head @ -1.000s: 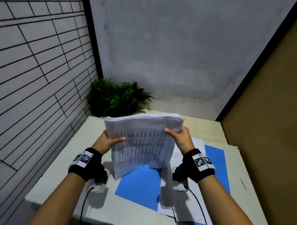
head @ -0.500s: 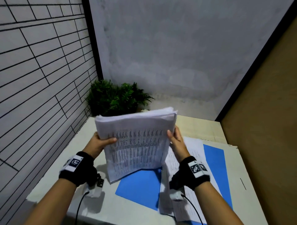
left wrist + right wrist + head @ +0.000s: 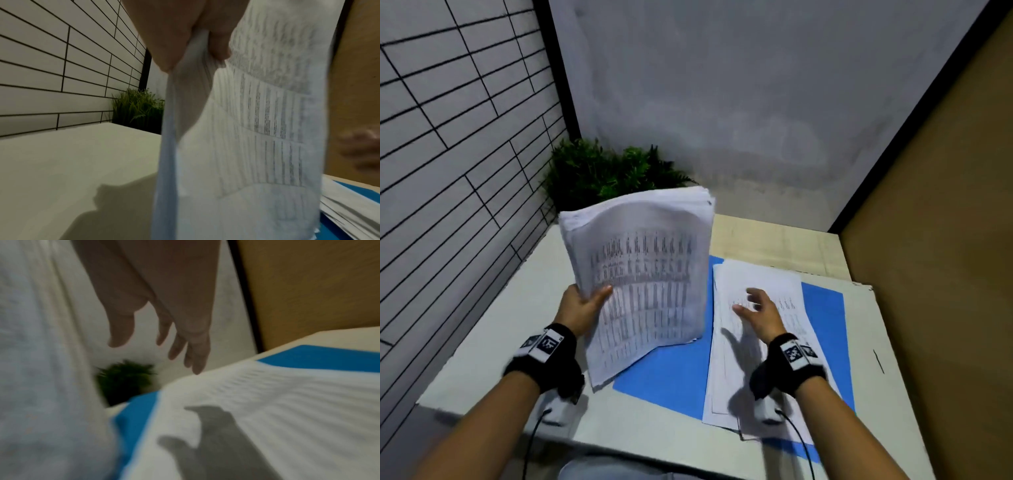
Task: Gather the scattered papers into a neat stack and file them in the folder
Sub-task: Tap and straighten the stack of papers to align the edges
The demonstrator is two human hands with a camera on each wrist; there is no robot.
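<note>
My left hand [image 3: 585, 305] grips the left edge of a thick stack of printed papers [image 3: 650, 274], thumb in front, and holds it upright above the table; the wrist view shows the same stack [image 3: 246, 129] pinched edge-on. An open blue folder [image 3: 671, 373] lies flat on the table. Several more printed sheets [image 3: 756, 342] lie on its right half. My right hand [image 3: 756, 308] hovers over those sheets with fingers spread and holds nothing; in the right wrist view the fingers [image 3: 185, 345] hang just above the sheets [image 3: 267, 402].
A green potted plant [image 3: 606, 174] stands in the back left corner against the tiled wall. A brown panel [image 3: 945, 240] bounds the right side. The white table [image 3: 493, 342] shows bare surface left of the folder. Cables trail off the front edge.
My right hand has let go of the stack and moved right, down over the sheets on the folder. The stack, now held by the left hand alone, has tilted left.
</note>
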